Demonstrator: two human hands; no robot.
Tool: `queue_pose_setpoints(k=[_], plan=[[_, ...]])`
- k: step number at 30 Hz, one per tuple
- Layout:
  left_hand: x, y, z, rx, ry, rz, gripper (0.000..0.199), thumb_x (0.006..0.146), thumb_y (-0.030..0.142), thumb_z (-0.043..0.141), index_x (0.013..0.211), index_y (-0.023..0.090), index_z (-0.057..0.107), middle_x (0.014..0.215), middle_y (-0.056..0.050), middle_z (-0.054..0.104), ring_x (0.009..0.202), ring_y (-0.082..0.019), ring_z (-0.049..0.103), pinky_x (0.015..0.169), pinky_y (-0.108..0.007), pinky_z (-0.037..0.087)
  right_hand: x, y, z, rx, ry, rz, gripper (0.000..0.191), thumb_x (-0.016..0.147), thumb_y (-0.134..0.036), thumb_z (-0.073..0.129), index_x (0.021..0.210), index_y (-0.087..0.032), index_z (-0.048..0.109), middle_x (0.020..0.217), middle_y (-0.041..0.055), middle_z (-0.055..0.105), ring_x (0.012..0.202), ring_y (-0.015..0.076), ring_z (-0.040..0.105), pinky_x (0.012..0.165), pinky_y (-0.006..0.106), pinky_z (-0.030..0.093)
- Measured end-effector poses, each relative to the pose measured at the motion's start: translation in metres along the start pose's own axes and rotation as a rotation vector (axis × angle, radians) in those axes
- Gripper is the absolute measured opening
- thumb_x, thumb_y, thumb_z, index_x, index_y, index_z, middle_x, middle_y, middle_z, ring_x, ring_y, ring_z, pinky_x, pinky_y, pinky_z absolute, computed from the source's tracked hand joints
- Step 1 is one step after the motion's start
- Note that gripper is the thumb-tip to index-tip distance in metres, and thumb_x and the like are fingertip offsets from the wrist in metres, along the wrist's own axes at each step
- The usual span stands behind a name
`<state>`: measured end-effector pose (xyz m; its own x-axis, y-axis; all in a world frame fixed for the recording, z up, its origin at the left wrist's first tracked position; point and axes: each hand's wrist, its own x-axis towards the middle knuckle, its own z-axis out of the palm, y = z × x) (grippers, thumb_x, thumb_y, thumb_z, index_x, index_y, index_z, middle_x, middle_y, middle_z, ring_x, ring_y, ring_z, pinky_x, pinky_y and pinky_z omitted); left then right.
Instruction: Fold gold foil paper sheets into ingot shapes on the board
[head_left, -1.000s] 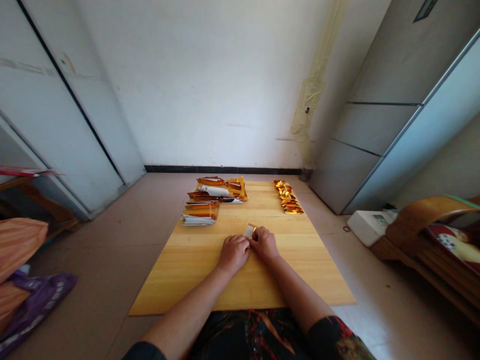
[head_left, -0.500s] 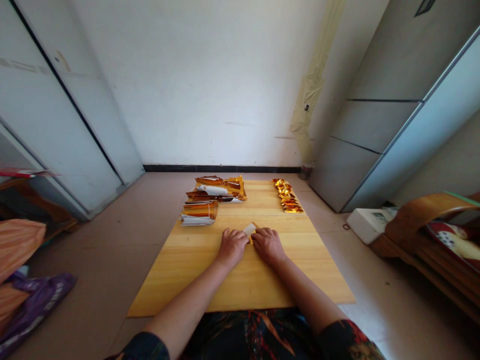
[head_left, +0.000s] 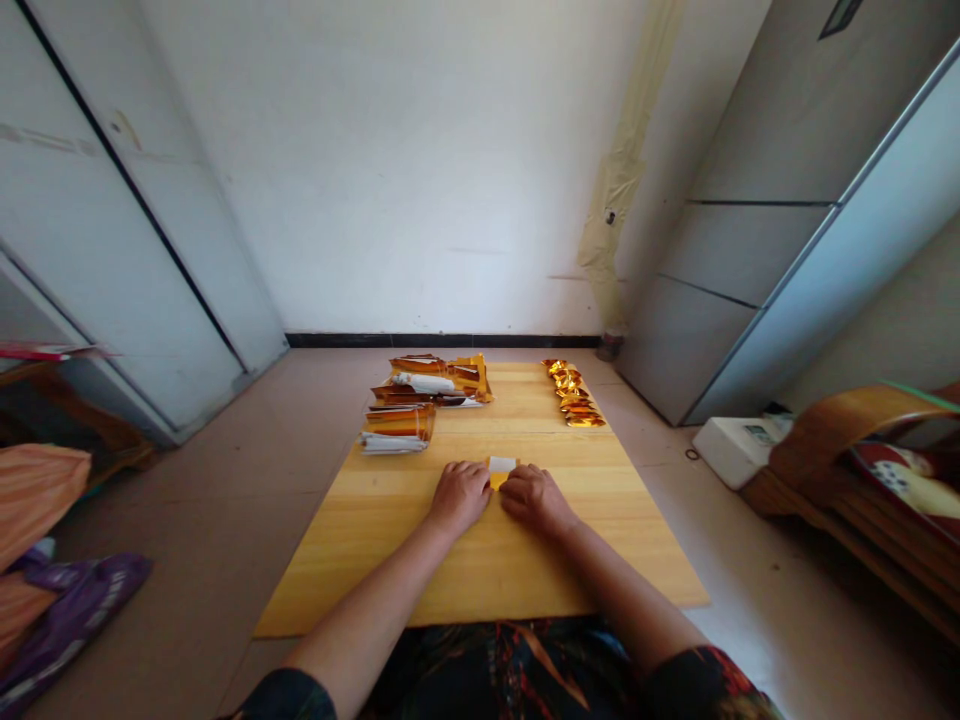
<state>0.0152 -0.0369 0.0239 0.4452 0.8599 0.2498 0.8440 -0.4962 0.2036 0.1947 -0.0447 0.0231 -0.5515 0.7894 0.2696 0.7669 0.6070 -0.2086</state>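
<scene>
On the wooden board, a small golden sheet with a white paper strip (head_left: 502, 464) lies flat between my hands. My left hand (head_left: 460, 492) is closed at its left edge, fingers bent and pressed together. At the right edge my right hand (head_left: 537, 494) pinches it in the same way, with the fingertips close to those of the left. The fingers hide the sheet's sides. Farther off at the left are amber film sheets (head_left: 405, 420) with white papers (head_left: 394, 443) at their near edge. A row of shiny gold twisted foil pieces (head_left: 576, 394) lies at the far right.
The wooden board (head_left: 360, 570) reaches from my lap toward the wall (head_left: 420, 180). Behind the nearer film lies another amber film pile (head_left: 472, 372) with a white roll (head_left: 424, 383). A grey fridge (head_left: 720, 240) stands right, beside a white box (head_left: 739, 450) and wooden furniture (head_left: 817, 480).
The sheet with the white strip has turned from slanted to square with me. My hands stay at its two sides, with more of its golden part showing between them.
</scene>
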Motion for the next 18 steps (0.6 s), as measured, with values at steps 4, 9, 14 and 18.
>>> queue_pose_setpoints(k=[4, 9, 14, 18], plan=[[-0.001, -0.002, 0.004, -0.023, 0.044, 0.017, 0.013, 0.082, 0.016, 0.052, 0.088, 0.019, 0.063, 0.100, -0.007, 0.067, 0.099, -0.020, 0.058, 0.088, -0.036, 0.039, -0.005, 0.016, 0.010, 0.080, 0.091, -0.054, 0.013, 0.083, -0.028, 0.059, 0.092, -0.022, 0.067, 0.094, 0.0045, 0.063, 0.086, 0.0158, 0.052, 0.076, 0.027, 0.036], [-0.004, -0.006, 0.008, -0.043, 0.107, 0.047, 0.017, 0.083, 0.014, 0.050, 0.088, 0.020, 0.065, 0.112, -0.007, 0.065, 0.108, -0.020, 0.054, 0.097, -0.041, 0.035, -0.006, 0.014, 0.011, 0.051, 0.102, -0.059, 0.014, 0.085, -0.029, 0.057, 0.089, -0.023, 0.068, 0.092, 0.0041, 0.062, 0.085, 0.0151, 0.051, 0.076, 0.027, 0.035], [-0.006, -0.010, 0.004, -0.018, 0.121, 0.126, 0.018, 0.084, 0.013, 0.049, 0.084, 0.021, 0.065, 0.115, -0.005, 0.062, 0.111, -0.020, 0.050, 0.098, -0.039, 0.036, -0.010, -0.003, 0.003, -0.001, 0.036, -0.008, 0.017, 0.088, -0.030, 0.052, 0.089, -0.024, 0.068, 0.094, 0.0039, 0.062, 0.088, 0.0159, 0.049, 0.076, 0.028, 0.032], [-0.003, -0.010, 0.004, -0.021, 0.057, 0.124, 0.018, 0.083, 0.010, 0.048, 0.081, 0.019, 0.064, 0.094, -0.006, 0.064, 0.095, -0.019, 0.054, 0.086, -0.033, 0.043, -0.012, -0.011, 0.001, 0.002, 0.009, 0.031, 0.016, 0.087, -0.031, 0.054, 0.089, -0.024, 0.069, 0.098, 0.0047, 0.061, 0.091, 0.0170, 0.048, 0.077, 0.029, 0.031]])
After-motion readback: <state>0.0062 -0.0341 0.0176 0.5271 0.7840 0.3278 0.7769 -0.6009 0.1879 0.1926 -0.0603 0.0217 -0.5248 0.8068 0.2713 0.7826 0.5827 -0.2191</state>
